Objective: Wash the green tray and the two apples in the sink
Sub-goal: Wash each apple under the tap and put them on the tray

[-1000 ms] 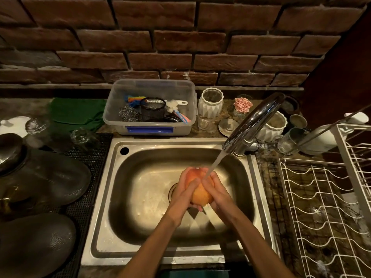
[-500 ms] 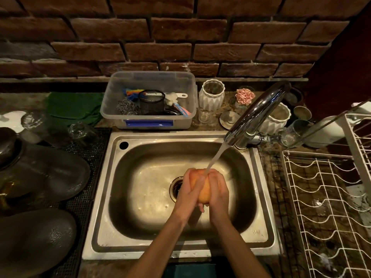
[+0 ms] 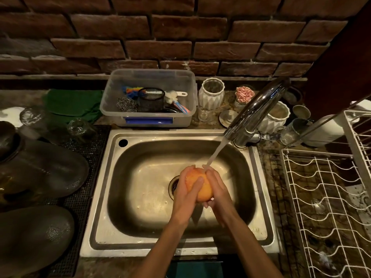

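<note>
Both hands hold one apple over the sink near the drain, left hand and right hand each with a closed grip around it. Water from the tap hits the apple's top. Green tray not identifiable.

Sink basin: open floor on the left half and along the near wall; both hands and the apple fill the middle, above the drain. Tap spout slants over the far right corner, water stream falling onto the apple; passage there is blocked. Far rim: clear plastic box just behind. Left bench: dark plates on a mat. Right bench: white wire rack beside the rim.
</note>
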Available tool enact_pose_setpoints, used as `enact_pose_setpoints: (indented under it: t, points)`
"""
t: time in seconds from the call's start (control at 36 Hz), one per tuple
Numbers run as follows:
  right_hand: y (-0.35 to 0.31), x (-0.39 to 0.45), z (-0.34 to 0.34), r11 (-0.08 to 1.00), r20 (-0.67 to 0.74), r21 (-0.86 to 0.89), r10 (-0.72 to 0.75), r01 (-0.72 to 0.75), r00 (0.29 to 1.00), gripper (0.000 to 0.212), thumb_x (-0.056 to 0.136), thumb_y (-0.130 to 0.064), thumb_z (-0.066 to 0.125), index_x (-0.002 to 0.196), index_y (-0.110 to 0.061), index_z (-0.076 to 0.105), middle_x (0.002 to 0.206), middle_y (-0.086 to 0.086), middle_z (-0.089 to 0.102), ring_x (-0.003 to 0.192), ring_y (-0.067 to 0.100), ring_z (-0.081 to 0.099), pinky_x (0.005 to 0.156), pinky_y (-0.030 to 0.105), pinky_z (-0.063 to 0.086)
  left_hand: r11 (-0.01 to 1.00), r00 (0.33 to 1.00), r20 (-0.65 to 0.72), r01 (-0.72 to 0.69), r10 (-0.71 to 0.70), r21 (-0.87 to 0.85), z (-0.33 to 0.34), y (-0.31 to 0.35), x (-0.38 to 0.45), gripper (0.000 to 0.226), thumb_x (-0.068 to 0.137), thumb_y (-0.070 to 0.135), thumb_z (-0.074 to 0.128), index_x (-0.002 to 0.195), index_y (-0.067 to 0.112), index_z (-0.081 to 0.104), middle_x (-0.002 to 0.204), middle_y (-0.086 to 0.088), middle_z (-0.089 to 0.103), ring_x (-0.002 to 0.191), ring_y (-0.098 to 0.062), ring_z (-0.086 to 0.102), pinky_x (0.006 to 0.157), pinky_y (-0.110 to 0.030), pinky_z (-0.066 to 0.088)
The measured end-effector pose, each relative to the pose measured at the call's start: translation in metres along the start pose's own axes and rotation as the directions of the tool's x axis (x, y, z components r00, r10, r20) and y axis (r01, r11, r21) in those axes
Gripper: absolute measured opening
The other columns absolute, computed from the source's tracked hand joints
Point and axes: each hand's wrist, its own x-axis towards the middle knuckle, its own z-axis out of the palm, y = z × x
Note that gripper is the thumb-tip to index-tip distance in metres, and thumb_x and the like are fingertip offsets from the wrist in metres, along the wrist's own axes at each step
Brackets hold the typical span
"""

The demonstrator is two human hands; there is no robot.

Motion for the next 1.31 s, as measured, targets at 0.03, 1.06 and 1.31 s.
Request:
enact_pose_setpoints:
  t: [0.03, 1.06, 1.31]
  points:
    - [0.002, -0.002, -0.001, 1.000, 0.027, 0.009, -0.005, 0.005, 1.000, 0.048, 0.081, -0.073, 0.056, 0.124, -0.051, 0.059, 0.122, 0.000, 0.066, 0.098, 0.028, 0.071, 0.057, 0.029, 0.055, 1.000, 1.000, -0.017, 0.019, -0.019, -0.021, 0.001, 0.000, -0.001, 0.036, 0.083, 0.053, 0.068, 0.116, 0.059, 0.053, 0.124, 0.016, 0.054, 0.101, -0.015, 0.066, 0.060, -0.024, 0.059]
    - [0.010, 0.001, 0.030, 0.903, -0.308, 0.426, 0.201, -0.054, 0.930, 0.040, 0.094, -0.048, 0.058, 0.118, -0.017, 0.070, 0.112, 0.014, 0.072, 0.100, 0.031, 0.070, 0.075, 0.038, 0.061, 0.970, 0.993, -0.069, -0.073, 0.092, 0.233, -0.002, -0.015, -0.001, 0.049, 0.077, 0.057, 0.070, 0.118, 0.067, 0.044, 0.113, 0.049, 0.040, 0.111, 0.022, 0.044, 0.076, -0.003, 0.049]
    - [0.019, 0.000, -0.009, 0.993, 0.067, 0.012, -0.120, 0.120, 0.991, 0.061, 0.075, -0.053, 0.076, 0.132, -0.049, 0.055, 0.131, -0.016, 0.057, 0.117, 0.018, 0.061, 0.080, 0.030, 0.059, 0.967, 0.976, -0.095, 0.176, -0.195, -0.182, 0.006, -0.003, 0.008, 0.031, 0.085, 0.059, 0.060, 0.112, 0.043, 0.063, 0.122, 0.003, 0.055, 0.110, -0.024, 0.060, 0.080, -0.052, 0.061]
